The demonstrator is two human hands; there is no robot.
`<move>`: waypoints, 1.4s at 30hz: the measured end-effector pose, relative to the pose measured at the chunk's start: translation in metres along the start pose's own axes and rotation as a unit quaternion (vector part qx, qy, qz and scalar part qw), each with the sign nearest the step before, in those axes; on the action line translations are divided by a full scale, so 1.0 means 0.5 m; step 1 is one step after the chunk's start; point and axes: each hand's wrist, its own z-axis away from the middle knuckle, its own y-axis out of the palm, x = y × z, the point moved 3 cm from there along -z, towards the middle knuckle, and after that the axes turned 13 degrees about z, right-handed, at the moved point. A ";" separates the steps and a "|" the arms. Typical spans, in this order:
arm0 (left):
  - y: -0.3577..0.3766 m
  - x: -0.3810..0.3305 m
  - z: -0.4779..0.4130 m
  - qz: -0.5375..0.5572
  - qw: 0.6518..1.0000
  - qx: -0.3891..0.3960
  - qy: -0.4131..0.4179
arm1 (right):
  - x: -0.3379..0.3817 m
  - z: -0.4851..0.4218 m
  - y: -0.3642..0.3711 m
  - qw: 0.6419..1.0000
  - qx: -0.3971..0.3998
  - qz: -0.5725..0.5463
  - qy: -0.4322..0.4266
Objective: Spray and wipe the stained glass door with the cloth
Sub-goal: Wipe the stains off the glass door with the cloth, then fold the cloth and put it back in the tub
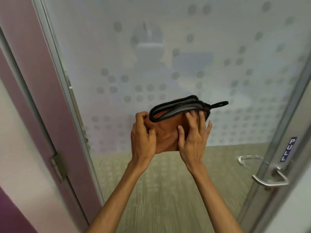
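Cloth gripped by left hand, right hand flat atop

Two hands, one cloth — perhaps two handles

Glass door fills the view ahead. Cloth is at centre, in front of the glass, between both grips; can't tell if it touches the glass. Left grip is on the cloth's left edge, fingers curled round it. Right grip lies flat on the cloth's right half. Hanging loop sticks out at the cloth's upper right. Door frame runs along the left of the glass, with a hinge low down, left of it. Door handle is at the door's right edge, lower right. PULL sign sits just above the handle.
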 end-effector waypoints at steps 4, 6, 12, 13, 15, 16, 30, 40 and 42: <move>0.043 0.001 0.027 0.141 0.989 0.042 -0.031 | -0.036 0.034 -0.039 0.994 -0.080 -0.027 0.065; 0.058 -0.002 0.034 0.191 0.979 0.055 -0.040 | -0.058 0.045 -0.066 0.977 -0.108 -0.131 0.132; 0.101 -0.013 0.036 0.274 0.957 0.032 -0.093 | -0.114 0.050 -0.138 0.901 -0.141 -0.246 0.329; 0.113 -0.014 0.038 0.277 0.954 0.042 -0.103 | -0.114 0.056 -0.135 0.878 -0.095 -0.269 0.386; 0.139 -0.017 0.047 0.279 0.951 0.065 -0.119 | -0.121 0.074 -0.123 0.811 0.026 -0.339 0.476; 0.151 -0.017 0.053 0.281 0.948 0.078 -0.126 | -0.131 0.085 -0.116 0.776 0.084 -0.383 0.495; 0.186 0.062 0.129 0.023 0.949 0.229 -0.217 | -0.204 0.155 -0.210 0.736 0.172 -0.334 0.563; 0.213 0.043 0.236 0.183 0.782 0.368 -0.469 | -0.221 0.249 -0.387 0.658 0.229 -0.294 0.654; 0.224 0.037 0.266 0.171 0.771 0.403 -0.462 | -0.227 0.265 -0.434 0.662 0.240 -0.292 0.648</move>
